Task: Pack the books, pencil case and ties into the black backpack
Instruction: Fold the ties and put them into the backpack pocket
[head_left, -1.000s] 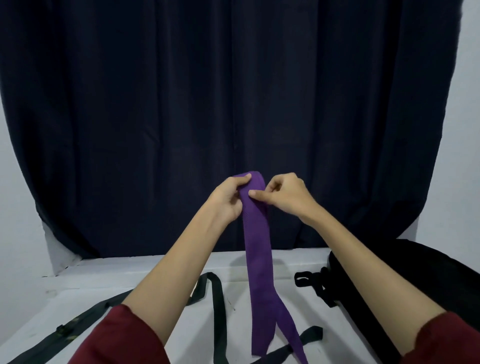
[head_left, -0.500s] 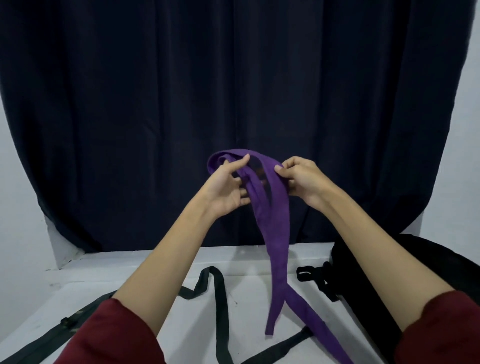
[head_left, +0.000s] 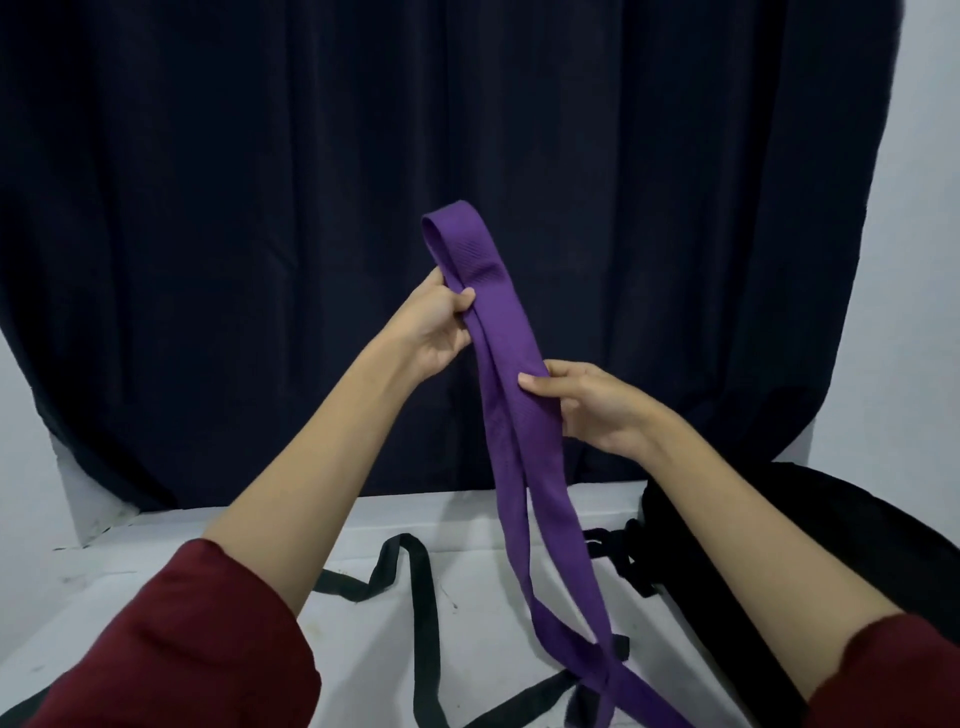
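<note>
Now both hands (head_left: 519, 364) grip the folded purple tie (head_left: 511, 364).

The tie (head_left: 511, 364) is showing solid purple with a faint diagonal rib in its weave. A second tie (head_left: 423, 597) is lying in plain black. The backpack (head_left: 769, 561) is appearing black throughout. The table (head_left: 156, 566) is presenting white with small dark specks. The curtain (head_left: 311, 208) is reading dark navy. Both sleeves (head_left: 171, 649) are showing dark red. The wall (head_left: 924, 260) is showing pale grey-white.
</note>
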